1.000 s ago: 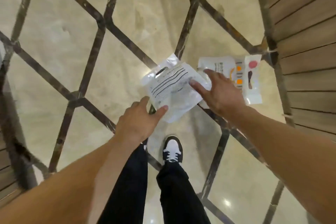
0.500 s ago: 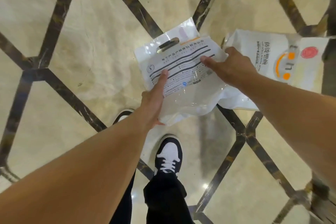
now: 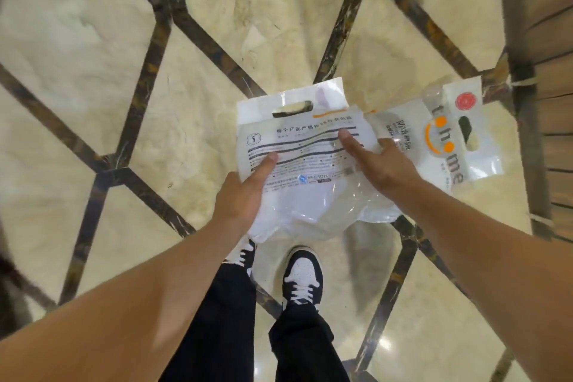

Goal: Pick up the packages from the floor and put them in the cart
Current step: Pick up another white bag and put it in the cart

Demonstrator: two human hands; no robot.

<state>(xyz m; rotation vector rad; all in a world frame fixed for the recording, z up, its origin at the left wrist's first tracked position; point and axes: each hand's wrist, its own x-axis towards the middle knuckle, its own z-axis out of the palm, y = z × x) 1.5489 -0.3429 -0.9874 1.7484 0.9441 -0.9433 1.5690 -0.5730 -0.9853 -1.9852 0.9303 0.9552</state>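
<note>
A clear plastic package (image 3: pixel 307 146) with a white printed label and a cut-out handle is held up between both hands above the floor. My left hand (image 3: pixel 245 195) grips its left edge, thumb on top and fingers hidden beneath. My right hand (image 3: pixel 381 164) grips its right side, thumb lying across the label. A second white package (image 3: pixel 446 139) with an orange smiley print and a red dot lies partly under the first one, to the right of my right hand. No cart is in view.
The floor is beige marble (image 3: pixel 93 102) with dark diagonal inlay strips. A wooden slatted surface (image 3: pixel 555 71) runs along the right edge. My black-and-white shoes (image 3: pixel 302 276) and black trousers stand below the packages.
Both hands closed in on the labelled package and lifted it; the left thumb now lies on its top. The view has swung, so the wooden slats show again at the right.
</note>
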